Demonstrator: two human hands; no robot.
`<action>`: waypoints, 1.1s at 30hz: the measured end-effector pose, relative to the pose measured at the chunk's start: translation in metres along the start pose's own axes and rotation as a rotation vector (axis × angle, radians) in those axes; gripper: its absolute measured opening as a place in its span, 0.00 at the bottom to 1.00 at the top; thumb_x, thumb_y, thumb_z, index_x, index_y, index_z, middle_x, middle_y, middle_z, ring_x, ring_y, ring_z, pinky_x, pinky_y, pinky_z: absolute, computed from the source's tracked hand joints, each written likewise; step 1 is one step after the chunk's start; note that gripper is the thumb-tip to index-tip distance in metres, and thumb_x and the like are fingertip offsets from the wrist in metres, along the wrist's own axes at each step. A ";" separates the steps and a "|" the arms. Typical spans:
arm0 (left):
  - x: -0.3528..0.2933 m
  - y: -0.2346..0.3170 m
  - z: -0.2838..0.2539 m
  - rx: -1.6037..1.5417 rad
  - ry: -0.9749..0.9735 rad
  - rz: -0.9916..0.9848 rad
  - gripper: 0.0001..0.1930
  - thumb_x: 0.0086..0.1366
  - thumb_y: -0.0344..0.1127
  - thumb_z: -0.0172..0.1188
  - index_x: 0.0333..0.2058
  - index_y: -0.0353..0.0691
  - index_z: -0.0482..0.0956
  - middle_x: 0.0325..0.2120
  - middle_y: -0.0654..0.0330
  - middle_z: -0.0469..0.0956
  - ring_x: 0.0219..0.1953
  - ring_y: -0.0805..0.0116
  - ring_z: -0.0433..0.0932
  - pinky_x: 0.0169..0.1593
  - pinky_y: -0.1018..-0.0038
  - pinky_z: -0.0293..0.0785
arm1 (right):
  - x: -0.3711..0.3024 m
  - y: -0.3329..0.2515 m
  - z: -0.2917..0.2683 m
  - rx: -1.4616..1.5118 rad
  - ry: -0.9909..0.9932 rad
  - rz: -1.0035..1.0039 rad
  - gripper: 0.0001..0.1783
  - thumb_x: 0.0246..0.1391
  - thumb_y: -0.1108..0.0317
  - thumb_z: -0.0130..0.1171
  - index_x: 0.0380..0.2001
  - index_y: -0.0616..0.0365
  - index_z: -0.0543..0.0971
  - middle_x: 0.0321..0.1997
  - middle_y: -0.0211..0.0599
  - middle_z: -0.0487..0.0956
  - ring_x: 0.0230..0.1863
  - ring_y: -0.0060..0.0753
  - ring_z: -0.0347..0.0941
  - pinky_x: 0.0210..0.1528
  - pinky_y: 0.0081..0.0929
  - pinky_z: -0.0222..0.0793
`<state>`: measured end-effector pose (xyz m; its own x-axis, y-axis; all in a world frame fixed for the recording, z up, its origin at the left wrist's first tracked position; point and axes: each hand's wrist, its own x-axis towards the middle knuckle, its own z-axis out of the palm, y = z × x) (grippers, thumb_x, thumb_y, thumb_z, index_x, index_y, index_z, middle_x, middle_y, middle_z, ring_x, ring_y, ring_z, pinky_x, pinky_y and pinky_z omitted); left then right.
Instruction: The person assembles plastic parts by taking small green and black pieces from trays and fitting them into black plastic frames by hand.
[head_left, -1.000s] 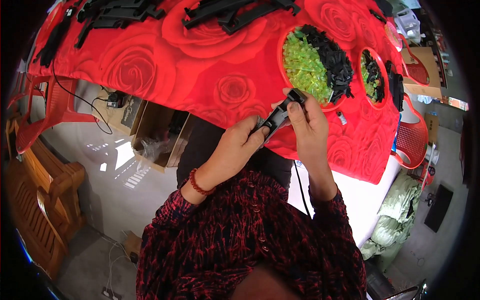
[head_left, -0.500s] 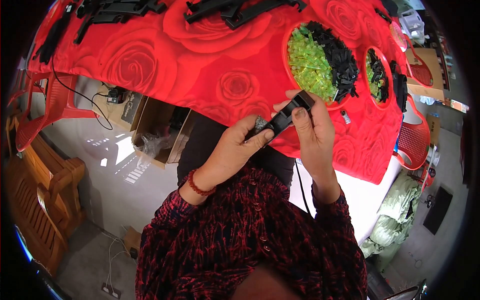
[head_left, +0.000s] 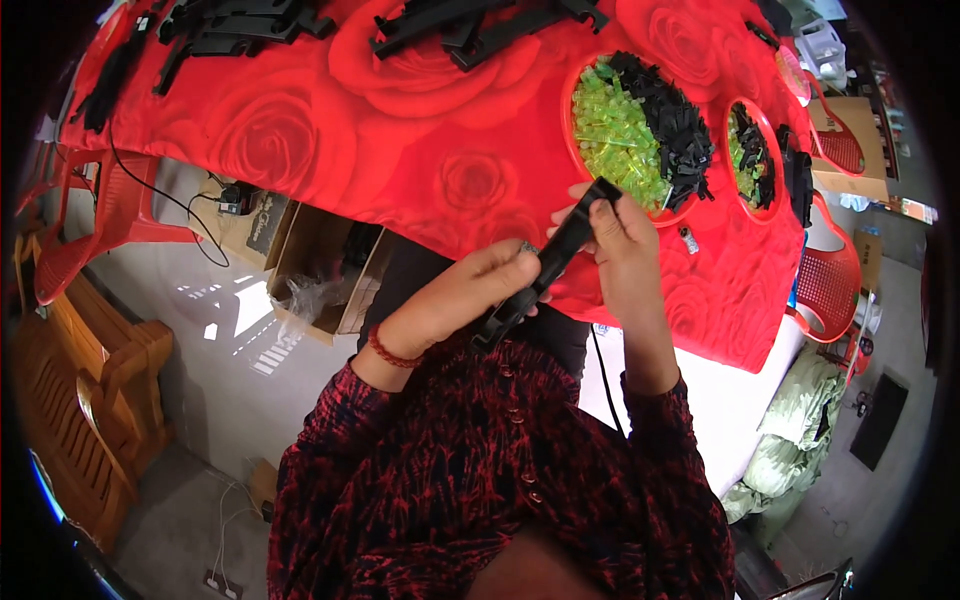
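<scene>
A long, narrow black plastic part [head_left: 563, 243] is held slantwise above my lap, just in front of the table edge. My left hand [head_left: 478, 288] grips its nearer, lower end, the thumb lying along its top. Something grey and speckled shows at a left fingertip; I cannot tell what it is. My right hand [head_left: 628, 245] pinches the far, upper end between thumb and fingers. Beyond that hand stands a red-rimmed bowl [head_left: 570, 125] with yellow-green translucent pieces [head_left: 612, 130] on its left side and small black pieces [head_left: 683, 135] on its right.
A smaller red bowl [head_left: 768, 210] of mixed pieces and a small silvery cylinder [head_left: 688, 239] sit on the rose-patterned red tablecloth [head_left: 470, 180]. Black plastic parts [head_left: 245, 30] lie along the far side. Left of my legs is an open cardboard box [head_left: 310, 265]; red chairs flank the table.
The black part has turned in my hands, showing a smoother face, and its near end now sticks out lower toward my lap. My left thumb has slid up along it.
</scene>
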<state>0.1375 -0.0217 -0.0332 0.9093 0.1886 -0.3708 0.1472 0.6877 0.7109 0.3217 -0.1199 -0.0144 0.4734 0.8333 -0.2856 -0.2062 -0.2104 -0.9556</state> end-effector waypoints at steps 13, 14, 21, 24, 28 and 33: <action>0.019 -0.009 0.007 -0.059 0.388 0.127 0.16 0.77 0.49 0.43 0.47 0.42 0.70 0.27 0.66 0.73 0.21 0.79 0.72 0.24 0.82 0.68 | -0.012 -0.010 0.029 -1.045 0.161 -0.528 0.34 0.42 0.65 0.72 0.53 0.57 0.70 0.63 0.50 0.61 0.66 0.58 0.53 0.66 0.51 0.49; 0.024 -0.020 0.002 0.040 0.371 0.231 0.17 0.77 0.49 0.42 0.49 0.41 0.68 0.27 0.66 0.72 0.22 0.79 0.72 0.24 0.82 0.68 | -0.012 -0.008 0.031 -1.088 0.117 -0.506 0.37 0.39 0.63 0.73 0.54 0.56 0.70 0.67 0.49 0.57 0.67 0.58 0.51 0.66 0.52 0.47; 0.026 -0.021 0.010 0.286 0.448 0.345 0.15 0.77 0.45 0.43 0.46 0.38 0.64 0.25 0.63 0.69 0.22 0.78 0.70 0.21 0.78 0.67 | -0.006 -0.012 0.037 -1.073 0.046 -0.474 0.34 0.38 0.68 0.69 0.52 0.59 0.70 0.68 0.52 0.54 0.68 0.61 0.50 0.67 0.54 0.44; 0.028 -0.023 0.007 0.319 0.464 0.369 0.15 0.77 0.45 0.43 0.44 0.36 0.64 0.26 0.61 0.68 0.27 0.78 0.68 0.28 0.77 0.68 | -0.003 -0.007 0.040 -0.965 0.046 -0.414 0.30 0.39 0.68 0.69 0.49 0.57 0.72 0.70 0.52 0.54 0.70 0.59 0.48 0.69 0.53 0.41; 0.029 -0.014 0.011 0.320 0.463 0.393 0.17 0.77 0.46 0.44 0.45 0.34 0.65 0.29 0.63 0.66 0.32 0.79 0.65 0.33 0.77 0.66 | 0.006 0.005 0.031 -0.845 0.106 -0.484 0.24 0.40 0.66 0.72 0.44 0.53 0.76 0.71 0.48 0.56 0.72 0.53 0.48 0.69 0.51 0.40; 0.029 -0.010 0.015 0.243 0.462 0.403 0.17 0.77 0.45 0.45 0.48 0.34 0.65 0.31 0.67 0.66 0.32 0.80 0.64 0.34 0.80 0.65 | 0.007 -0.001 0.033 -0.850 0.162 -0.527 0.23 0.39 0.65 0.74 0.41 0.53 0.78 0.70 0.47 0.58 0.70 0.51 0.51 0.68 0.49 0.41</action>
<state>0.1683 -0.0335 -0.0421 0.6592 0.7168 -0.2272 -0.0373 0.3329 0.9422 0.2966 -0.0973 -0.0133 0.4517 0.8590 0.2409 0.7105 -0.1831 -0.6794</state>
